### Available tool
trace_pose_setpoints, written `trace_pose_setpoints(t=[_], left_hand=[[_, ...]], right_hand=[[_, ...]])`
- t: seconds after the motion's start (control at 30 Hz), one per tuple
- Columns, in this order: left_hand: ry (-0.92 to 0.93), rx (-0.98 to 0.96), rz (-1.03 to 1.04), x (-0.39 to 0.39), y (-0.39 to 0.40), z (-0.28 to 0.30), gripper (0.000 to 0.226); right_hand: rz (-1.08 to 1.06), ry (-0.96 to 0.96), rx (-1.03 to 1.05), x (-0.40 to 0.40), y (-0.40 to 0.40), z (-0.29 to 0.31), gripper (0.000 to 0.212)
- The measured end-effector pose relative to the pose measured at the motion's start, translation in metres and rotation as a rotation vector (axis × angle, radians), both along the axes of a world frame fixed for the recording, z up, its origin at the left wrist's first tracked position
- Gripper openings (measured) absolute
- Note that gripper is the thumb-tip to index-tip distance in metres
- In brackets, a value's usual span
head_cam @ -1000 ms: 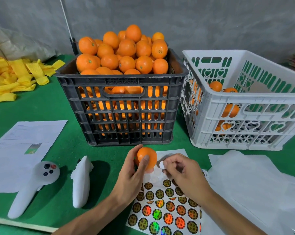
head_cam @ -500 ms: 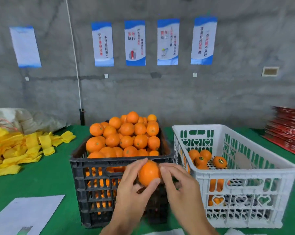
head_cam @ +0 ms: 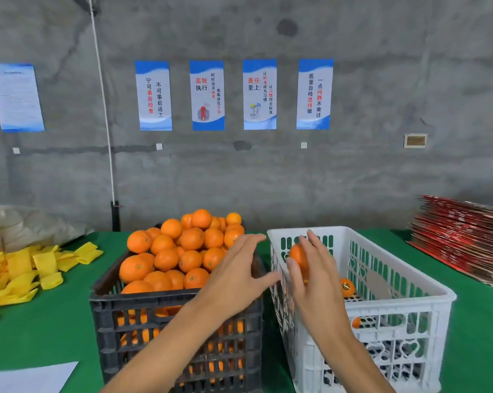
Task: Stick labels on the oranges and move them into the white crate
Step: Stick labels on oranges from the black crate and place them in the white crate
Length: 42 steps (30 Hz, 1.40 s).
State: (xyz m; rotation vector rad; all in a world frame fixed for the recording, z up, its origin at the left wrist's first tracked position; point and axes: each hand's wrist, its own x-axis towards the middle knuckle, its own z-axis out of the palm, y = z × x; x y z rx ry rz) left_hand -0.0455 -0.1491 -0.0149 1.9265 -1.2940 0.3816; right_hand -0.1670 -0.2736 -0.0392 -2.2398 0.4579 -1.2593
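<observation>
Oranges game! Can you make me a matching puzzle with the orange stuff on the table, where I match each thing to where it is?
Things:
1. right hand
2. left hand
3. black crate
4. labelled orange

Places or states:
A. heaped full of oranges
B. lying inside the white crate
C. open, above the black crate, holding nothing
D. holding an orange above the white crate

Pairs: 1-D, 2-C, 3-A, 4-B
</observation>
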Motion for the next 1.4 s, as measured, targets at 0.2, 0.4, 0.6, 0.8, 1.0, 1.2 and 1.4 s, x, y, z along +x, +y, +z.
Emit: trace_pose_setpoints(t=[0.2, 0.4, 0.6, 0.8, 1.0, 1.2, 1.4], left_hand=[[0.156, 0.684, 0.813, 0.098, 0.087, 0.008, 0.062], [0.358, 0.691, 0.733, 0.124, 0.12, 0.02, 0.067], [-0.132, -0.147, 0.484, 0.061, 0.117, -0.022, 0.056], [-0.225, -0.277, 0.171, -0.016, 0.112, -0.129, 0.058], [0.148, 0.036, 0.227, -0.028, 0.124, -0.225, 0.07], [0.148, 0.156, 0.177, -0.027, 0.133, -0.261, 0.054], [0.069, 0.216, 0.128, -0.031, 0.131, -0.267, 0.046]], right_hand=[[-0.019, 0.097, -0.104, 0.007, -0.009, -0.036, 0.036], [0.154, 0.045, -0.132, 0.02, 0.027, -0.054, 0.033], [0.286, -0.129, -0.22, 0.011, 0.058, -0.078, 0.022], [0.643, 0.268, -0.165, -0.022, 0.062, -0.133, 0.021], [0.832, 0.557, -0.128, -0.043, 0.074, -0.185, 0.021], [0.84, 0.686, -0.245, -0.038, 0.076, -0.212, 0.056], [0.849, 0.678, -0.213, -0.034, 0.075, -0.22, 0.049]])
